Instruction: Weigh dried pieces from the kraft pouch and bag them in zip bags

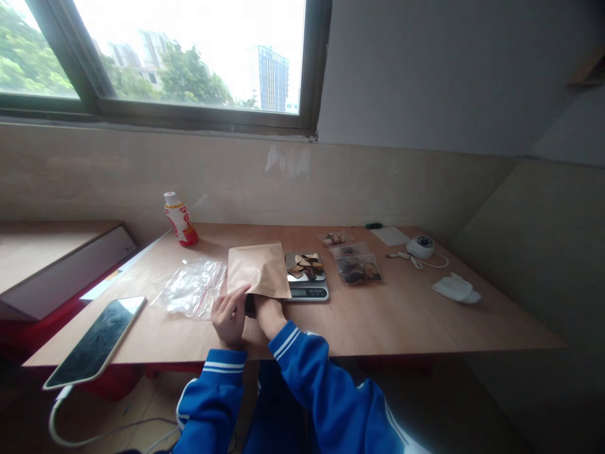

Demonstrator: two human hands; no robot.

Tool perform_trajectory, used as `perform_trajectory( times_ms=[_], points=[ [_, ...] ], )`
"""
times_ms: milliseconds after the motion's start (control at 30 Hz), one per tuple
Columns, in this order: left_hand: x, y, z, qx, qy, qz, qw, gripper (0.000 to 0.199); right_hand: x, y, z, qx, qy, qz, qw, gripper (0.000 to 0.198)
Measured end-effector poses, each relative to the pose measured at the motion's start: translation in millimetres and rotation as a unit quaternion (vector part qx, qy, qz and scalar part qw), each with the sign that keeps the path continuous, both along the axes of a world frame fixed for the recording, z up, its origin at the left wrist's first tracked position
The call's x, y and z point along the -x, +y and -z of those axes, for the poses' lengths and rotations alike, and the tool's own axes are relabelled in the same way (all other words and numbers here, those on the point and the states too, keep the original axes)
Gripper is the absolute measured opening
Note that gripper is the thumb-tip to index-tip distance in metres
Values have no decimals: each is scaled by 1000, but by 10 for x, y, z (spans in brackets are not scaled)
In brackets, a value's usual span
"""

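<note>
Brown paper pouch point(259, 270) sits at my twelve o'clock; left hand point(230, 315) pinches its lower edge, right hand point(267, 313) fingers hidden inside, grip unclear.

On the table point(401, 321), the envelope point(259, 270) lies between the plastic bags point(191, 287) on its left and the scale point(307, 277) on its right. Filled pouches point(357, 265) lie right of the scale, a bottle point(180, 219) stands far left, and a tablet point(97, 340) lies near left.

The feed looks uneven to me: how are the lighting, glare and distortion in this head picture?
Head view: the window is blown out white, backlighting the dim wooden table; the straight table edges bow from wide-angle distortion; the brown paper pouch at the left hand and right hand looks soft; corners darken.
</note>
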State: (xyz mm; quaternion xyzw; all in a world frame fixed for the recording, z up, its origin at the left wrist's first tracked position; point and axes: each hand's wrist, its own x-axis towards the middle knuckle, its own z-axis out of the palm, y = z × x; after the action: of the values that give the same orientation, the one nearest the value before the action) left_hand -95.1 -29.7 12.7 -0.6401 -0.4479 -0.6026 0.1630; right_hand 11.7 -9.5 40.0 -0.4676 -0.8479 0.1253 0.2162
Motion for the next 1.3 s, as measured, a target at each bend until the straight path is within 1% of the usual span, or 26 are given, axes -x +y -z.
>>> perform_trajectory(
  times_ms=[100, 167, 233, 300, 400, 533, 600, 700, 800, 933, 1033, 1100, 1200, 1300],
  points=[
    [2, 7, 11, 1, -2, -5, 1000, 24, -55, -94, -91, 37, -33, 46, 998, 31],
    [1, 10, 15, 3, -5, -7, 1000, 24, -91, -172, -150, 45, -53, 51, 996, 30],
    [-3, 9, 13, 5, -10, -9, 1000, 24, -130, -250, -198, 34, -80, 44, 995, 30],
    [-8, 6, 8, 7, -20, -15, 1000, 24, -177, -317, -222, 10, -99, 28, 995, 29],
    [-10, 3, 7, 13, -21, -18, 1000, 23, -247, -380, -200, -27, -89, 13, 996, 28],
    [-2, 4, 21, 22, -3, -7, 1000, 23, -290, -402, -113, -64, -80, 36, 994, 32],
    [3, 4, 23, 22, -2, -5, 1000, 23, -290, -402, -86, -69, -88, 38, 993, 32],
    [3, 2, 14, 24, -1, -2, 1000, 23, -293, -403, -87, -57, -88, 29, 994, 33],
    [-2, 1, 2, 21, -7, -6, 1000, 23, -321, -417, -101, -56, -64, 13, 996, 34],
    [-6, 7, 1, 15, -22, -18, 999, 22, -388, -433, -92, -60, -25, -29, 998, 37],
    [-7, 12, 0, 18, -20, -20, 999, 22, -435, -416, -70, -50, 16, -55, 997, 32],
    [-8, 12, -4, 18, -16, -18, 1000, 22, -457, -389, -53, -39, 39, -63, 996, 29],
    [-9, 11, -11, 18, -17, -20, 1000, 22, -482, -355, -42, -21, 71, -69, 995, 29],
    [-13, 10, -10, 25, -20, -20, 999, 23, -512, -384, -101, -12, 131, -70, 989, 30]
  ],
)
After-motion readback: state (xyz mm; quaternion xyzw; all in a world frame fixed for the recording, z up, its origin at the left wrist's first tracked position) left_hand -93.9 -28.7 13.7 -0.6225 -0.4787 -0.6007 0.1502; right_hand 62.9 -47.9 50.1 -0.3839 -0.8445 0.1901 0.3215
